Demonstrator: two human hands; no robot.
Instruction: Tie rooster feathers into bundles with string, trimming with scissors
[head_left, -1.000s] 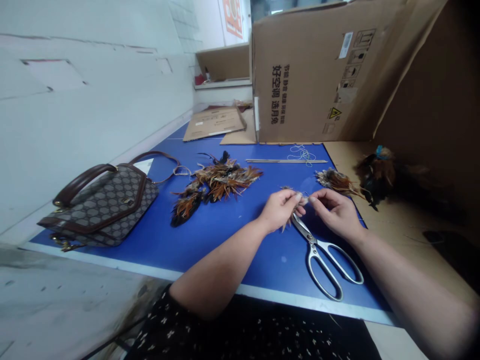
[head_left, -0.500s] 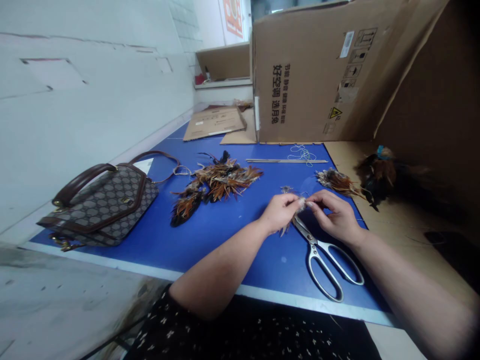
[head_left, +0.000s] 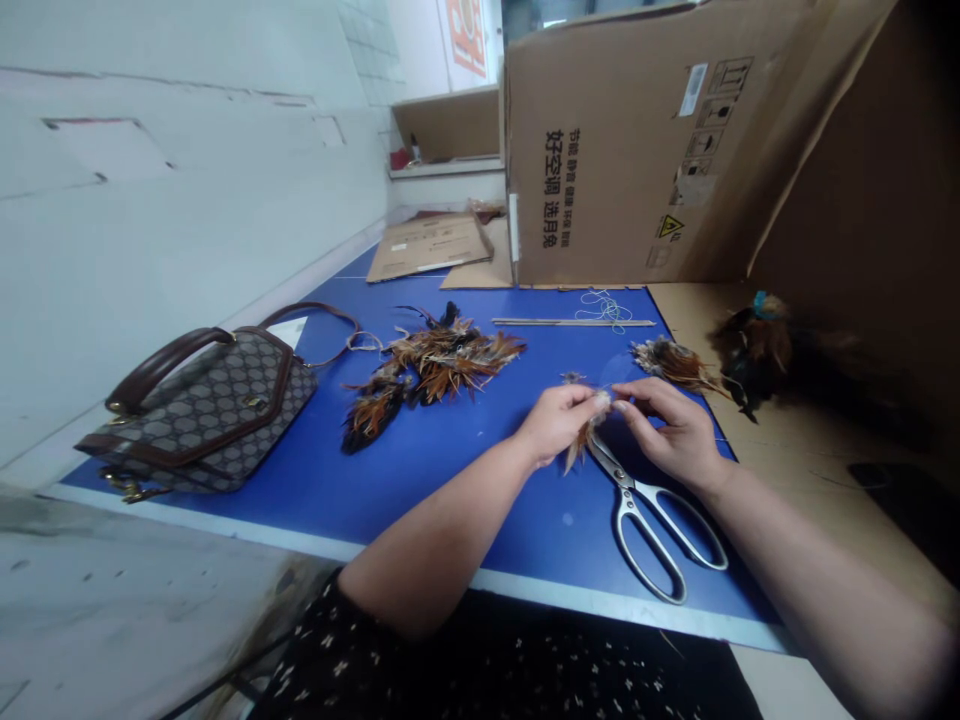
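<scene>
Between thumb and fingers, my left hand (head_left: 559,422) pinches a small bunch of feathers (head_left: 576,452), its brown tips hanging below the palm. My right hand (head_left: 670,430) is closed at the fingertips beside the bunch's pale top; what it pinches, perhaps a thread, is too fine to make out. Silver scissors (head_left: 637,490) lie on the blue table (head_left: 465,500) under my hands, handles toward me, the blade tips hidden by the feathers and left hand. A little tuft of fluff (head_left: 573,378) lies just beyond my left hand.
A pile of brown and black feathers (head_left: 450,355) lies left of centre. Another feather bunch (head_left: 667,362) rests at right, near dark feathers (head_left: 761,345) on cardboard. Behind are a thin stick (head_left: 574,322), tangled thread (head_left: 611,308) and a large carton (head_left: 622,150). A handbag (head_left: 217,410) stands left.
My right fingers have drawn slightly apart from the bunch and lifted a little. The left hand keeps its hold, with the feather tips turned slightly. The scissors have not moved.
</scene>
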